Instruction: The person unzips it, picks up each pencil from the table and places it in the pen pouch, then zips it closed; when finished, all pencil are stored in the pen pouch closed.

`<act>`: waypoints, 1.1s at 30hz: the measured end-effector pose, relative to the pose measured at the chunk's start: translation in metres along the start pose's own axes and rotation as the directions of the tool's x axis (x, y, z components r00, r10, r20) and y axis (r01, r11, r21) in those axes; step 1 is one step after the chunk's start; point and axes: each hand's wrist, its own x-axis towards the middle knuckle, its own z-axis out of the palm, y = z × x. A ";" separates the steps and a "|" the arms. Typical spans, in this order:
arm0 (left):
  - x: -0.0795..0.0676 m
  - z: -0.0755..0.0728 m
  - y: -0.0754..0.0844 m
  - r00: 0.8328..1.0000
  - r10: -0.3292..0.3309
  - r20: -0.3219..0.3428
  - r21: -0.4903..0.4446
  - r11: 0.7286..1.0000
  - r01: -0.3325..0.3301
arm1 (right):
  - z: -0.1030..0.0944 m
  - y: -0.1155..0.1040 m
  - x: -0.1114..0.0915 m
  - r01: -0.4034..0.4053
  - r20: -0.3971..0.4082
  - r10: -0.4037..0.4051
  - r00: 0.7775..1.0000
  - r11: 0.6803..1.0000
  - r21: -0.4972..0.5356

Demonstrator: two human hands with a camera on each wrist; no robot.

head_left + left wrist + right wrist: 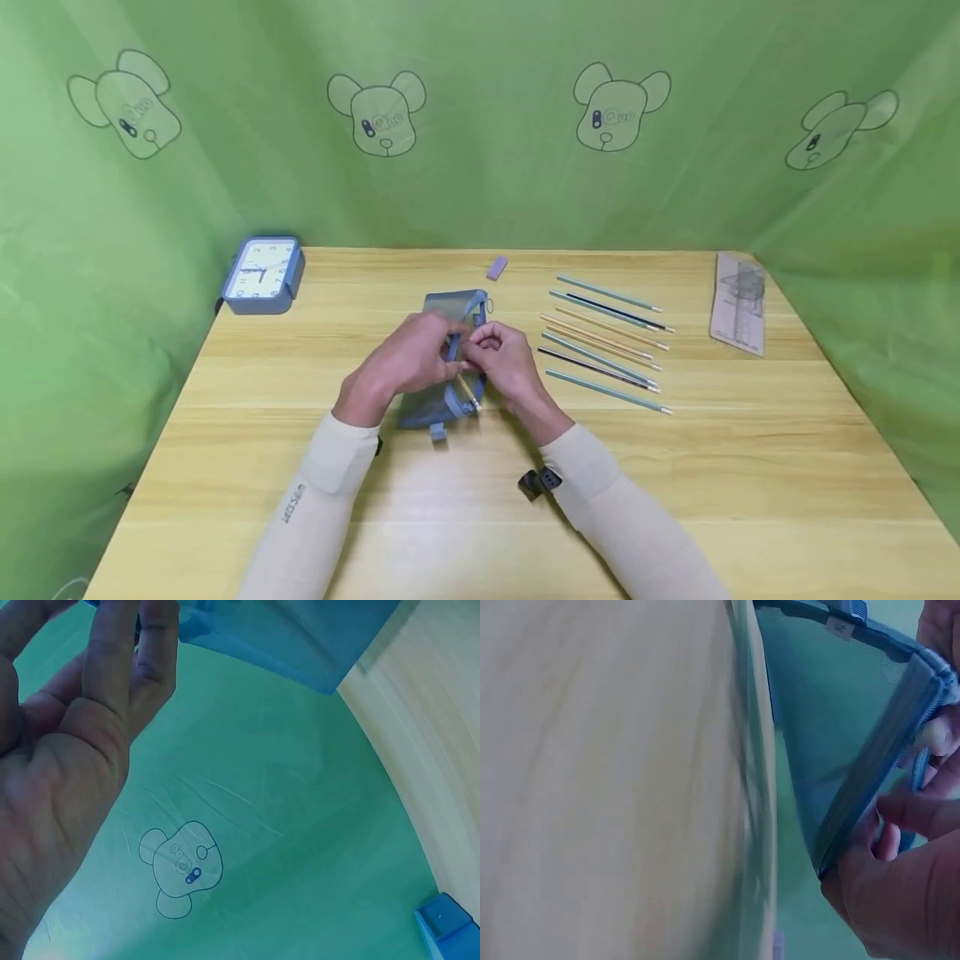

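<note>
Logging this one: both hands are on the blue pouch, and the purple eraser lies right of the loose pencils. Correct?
Not quite. The head view shows the purple eraser lying left of the loose pencils. The left hand and right hand are both on the blue pouch.

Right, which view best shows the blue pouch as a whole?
The head view: the blue pouch lies there end to end, though the left hand and right hand partly cover it. The right wrist view gives a close but cropped part, with a label; the left wrist view shows only a mesh corner.
</note>
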 end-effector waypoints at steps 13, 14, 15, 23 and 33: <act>-0.002 -0.003 0.001 0.998 -0.050 -0.042 0.030 0.998 0.051 | -0.005 -0.007 -0.025 0.182 0.234 -0.023 0.972 0.705 -0.685; -0.002 -0.003 0.001 0.998 -0.050 -0.042 0.032 0.998 0.052 | -0.004 -0.007 -0.026 0.179 0.240 -0.011 0.971 0.696 -0.695; -0.002 -0.002 0.001 0.998 -0.050 -0.041 0.032 0.998 0.052 | -0.003 -0.006 -0.027 0.178 0.243 -0.004 0.970 0.690 -0.701; -0.003 -0.001 -0.001 0.999 -0.034 -0.011 0.023 0.999 0.034 | -0.008 -0.012 -0.024 0.118 0.194 0.002 0.981 0.789 -0.603; -0.001 0.001 -0.001 1.000 0.003 -0.003 0.001 1.000 -0.003 | -0.007 -0.009 -0.016 0.149 0.166 -0.082 0.983 0.881 -0.449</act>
